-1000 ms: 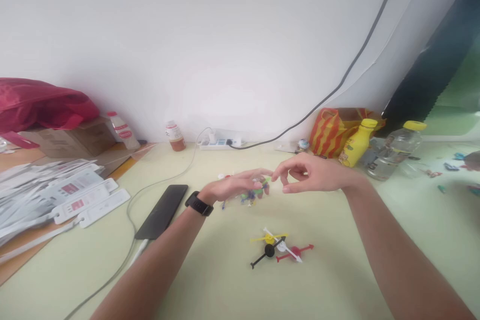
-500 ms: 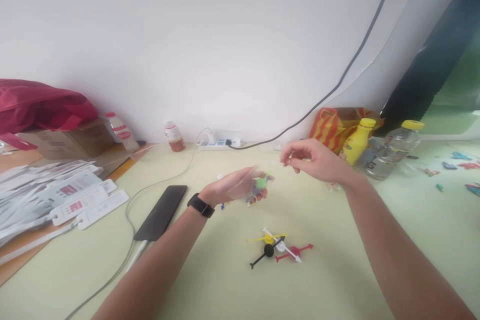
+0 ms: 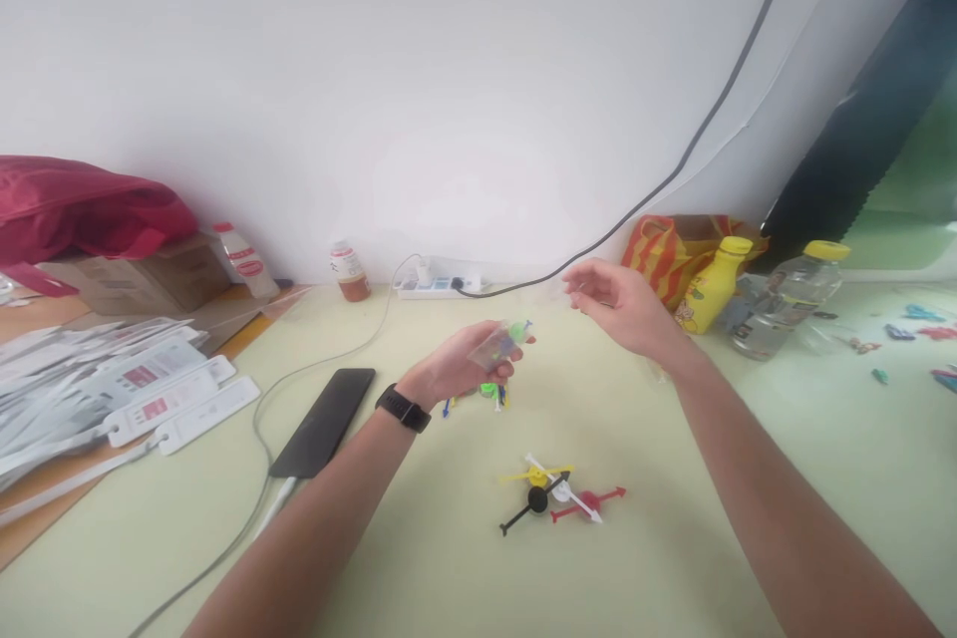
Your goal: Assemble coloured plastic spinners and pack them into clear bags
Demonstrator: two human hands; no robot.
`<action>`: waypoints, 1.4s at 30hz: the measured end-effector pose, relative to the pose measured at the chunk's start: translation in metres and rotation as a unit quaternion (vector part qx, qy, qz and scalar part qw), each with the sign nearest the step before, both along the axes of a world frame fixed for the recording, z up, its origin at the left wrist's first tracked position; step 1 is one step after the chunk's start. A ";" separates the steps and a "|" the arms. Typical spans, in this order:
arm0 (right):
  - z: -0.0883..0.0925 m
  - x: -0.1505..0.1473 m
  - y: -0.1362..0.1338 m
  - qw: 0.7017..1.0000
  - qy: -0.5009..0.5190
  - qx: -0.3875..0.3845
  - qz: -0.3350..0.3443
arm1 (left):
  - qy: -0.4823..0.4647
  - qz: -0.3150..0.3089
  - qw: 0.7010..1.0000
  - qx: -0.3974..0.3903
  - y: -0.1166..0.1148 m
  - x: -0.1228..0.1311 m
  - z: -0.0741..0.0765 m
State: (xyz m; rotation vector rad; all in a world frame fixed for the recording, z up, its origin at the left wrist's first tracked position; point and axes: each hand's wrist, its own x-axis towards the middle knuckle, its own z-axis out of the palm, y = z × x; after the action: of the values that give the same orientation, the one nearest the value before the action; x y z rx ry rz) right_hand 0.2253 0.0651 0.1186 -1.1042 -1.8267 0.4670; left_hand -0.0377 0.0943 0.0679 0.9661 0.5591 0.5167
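My left hand (image 3: 462, 362), a black watch on its wrist, is closed round a small clear bag of coloured plastic pieces (image 3: 499, 343) above the pale green table (image 3: 419, 558). More coloured pieces (image 3: 487, 393) lie under it. My right hand (image 3: 617, 305) is raised to the right of the bag, apart from it, fingers loosely curled; whether they pinch anything I cannot make out. A cluster of small arrow pieces (image 3: 557, 496), yellow, black, white and red, lies on the table nearer to me.
A black phone (image 3: 324, 420) and a white cable lie left of my arm. White packets (image 3: 112, 384) are heaped at far left. Along the wall stand a power strip (image 3: 438, 286), small bottles (image 3: 348, 271), a striped bag (image 3: 665, 259), a yellow bottle (image 3: 710, 284) and a clear bottle (image 3: 785, 309).
My right hand drew away from the left hand, rising up and to the right. My left hand closed round the bag and tilted it upward.
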 end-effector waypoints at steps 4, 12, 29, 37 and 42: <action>-0.011 -0.008 0.007 0.998 -0.018 0.020 -0.052 | -0.024 -0.016 0.999 -0.026 0.000 0.001 -0.002; -0.019 -0.006 0.014 0.996 -0.042 0.039 -0.067 | -0.029 -0.029 0.999 -0.019 0.001 -0.001 0.001; -0.052 -0.054 -0.004 0.816 -0.309 -0.357 0.333 | 0.023 0.149 0.983 0.101 0.006 -0.003 -0.001; -0.058 -0.067 -0.006 0.797 -0.247 -0.379 0.401 | 0.086 0.162 0.971 0.155 0.006 -0.003 -0.009; -0.035 -0.053 -0.009 0.849 -0.178 -0.329 0.372 | 0.123 0.153 0.958 0.208 0.008 -0.003 -0.014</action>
State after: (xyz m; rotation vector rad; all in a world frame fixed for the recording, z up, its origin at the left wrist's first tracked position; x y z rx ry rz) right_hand 0.1726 0.0556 0.0833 -0.8878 -2.5027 1.5211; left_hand -0.0412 0.1027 0.0534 1.3666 0.8524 0.8197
